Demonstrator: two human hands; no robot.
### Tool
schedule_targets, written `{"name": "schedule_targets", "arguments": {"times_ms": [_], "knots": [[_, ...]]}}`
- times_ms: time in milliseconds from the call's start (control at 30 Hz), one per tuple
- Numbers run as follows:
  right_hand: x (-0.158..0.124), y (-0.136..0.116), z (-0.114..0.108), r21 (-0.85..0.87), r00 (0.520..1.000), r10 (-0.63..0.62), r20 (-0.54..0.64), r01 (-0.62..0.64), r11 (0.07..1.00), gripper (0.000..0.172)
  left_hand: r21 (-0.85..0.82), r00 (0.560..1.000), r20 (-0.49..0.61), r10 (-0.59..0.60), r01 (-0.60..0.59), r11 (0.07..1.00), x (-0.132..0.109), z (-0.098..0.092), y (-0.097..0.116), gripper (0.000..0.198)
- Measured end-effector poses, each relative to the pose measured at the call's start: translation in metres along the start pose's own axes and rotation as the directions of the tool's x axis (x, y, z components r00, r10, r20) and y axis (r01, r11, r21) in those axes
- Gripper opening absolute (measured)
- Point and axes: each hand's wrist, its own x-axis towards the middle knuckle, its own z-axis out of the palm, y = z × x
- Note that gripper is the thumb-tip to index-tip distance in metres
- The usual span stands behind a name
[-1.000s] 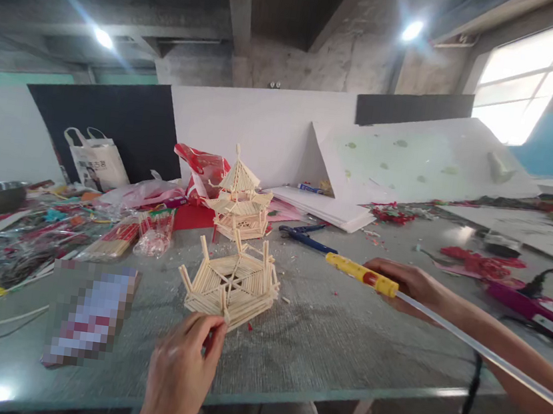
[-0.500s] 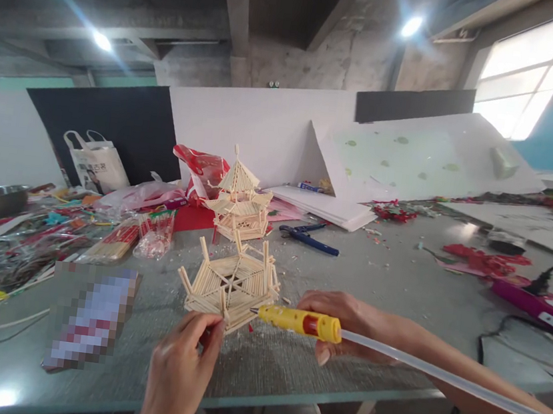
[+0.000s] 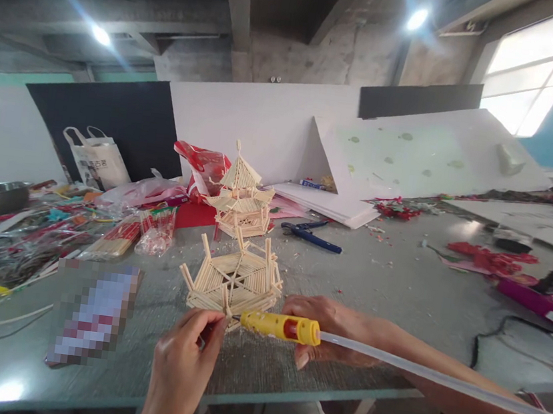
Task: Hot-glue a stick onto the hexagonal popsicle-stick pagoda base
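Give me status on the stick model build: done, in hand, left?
Done: a finished stick pagoda stands behind; the hexagonal stick base has its floor and corner posts. In hand: left hand pinches the base's front edge, right hand points the yellow glue gun there. Left: the base has no roof.

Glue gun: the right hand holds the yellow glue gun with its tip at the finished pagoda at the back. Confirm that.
Not quite. In the head view, the right hand does hold the yellow glue gun, but its tip is at the near hexagonal stick frame, beside the left hand, not at the finished pagoda behind.
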Motion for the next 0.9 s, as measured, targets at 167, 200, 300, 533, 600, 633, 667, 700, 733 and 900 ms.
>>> {"name": "schedule_targets", "arguments": {"times_ms": [167,200,300,533,600,633,667,700,733,900], "knots": [[0.0004,0.0010,0.0009,-0.018,1.000,0.022,-0.002,-0.022,1.000,0.017,-0.003,1.000,-0.002,-0.005,0.005,1.000,0.0001,0.0007,-0.0011,0.018],[0.0001,0.0010,0.0010,-0.019,1.000,0.028,-0.003,-0.028,0.999,0.017,-0.004,1.000,-0.001,-0.004,0.004,1.000,0.0002,0.0005,-0.0011,0.018],[-0.0006,0.0013,0.0017,-0.027,0.999,0.036,0.001,-0.036,0.999,0.015,-0.002,1.000,-0.005,-0.006,0.006,1.000,0.0006,-0.0002,-0.0005,0.017],[-0.0012,0.0032,0.0042,-0.028,1.000,0.026,-0.004,-0.026,0.999,0.013,0.020,0.999,-0.024,0.021,-0.021,1.000,0.0027,-0.0013,0.0018,0.020],[-0.0013,0.0039,0.0046,-0.030,1.000,0.015,-0.013,-0.016,0.999,0.014,0.020,0.999,-0.022,0.026,-0.026,0.999,0.0028,-0.0018,0.0028,0.021],[-0.0013,0.0043,0.0048,-0.030,1.000,0.012,-0.018,-0.012,0.999,0.015,0.021,1.000,-0.020,0.021,-0.020,1.000,0.0028,-0.0021,0.0034,0.021],[-0.0012,0.0047,0.0051,-0.030,1.000,0.007,-0.022,-0.008,1.000,0.015,0.022,1.000,-0.018,0.012,-0.011,1.000,0.0027,-0.0023,0.0040,0.021],[-0.0011,0.0051,0.0053,-0.028,1.000,0.002,-0.024,-0.003,1.000,0.016,0.023,1.000,-0.018,0.001,0.000,1.000,0.0026,-0.0026,0.0045,0.022],[-0.0009,0.0054,0.0055,-0.023,1.000,-0.004,-0.027,0.003,1.000,0.016,0.023,1.000,-0.016,-0.005,0.005,1.000,0.0025,-0.0028,0.0048,0.022],[-0.0002,0.0052,0.0057,0.001,0.999,-0.019,-0.046,0.019,1.000,0.016,0.022,1.000,-0.020,0.005,-0.005,1.000,0.0028,-0.0042,0.0047,0.021]]}}
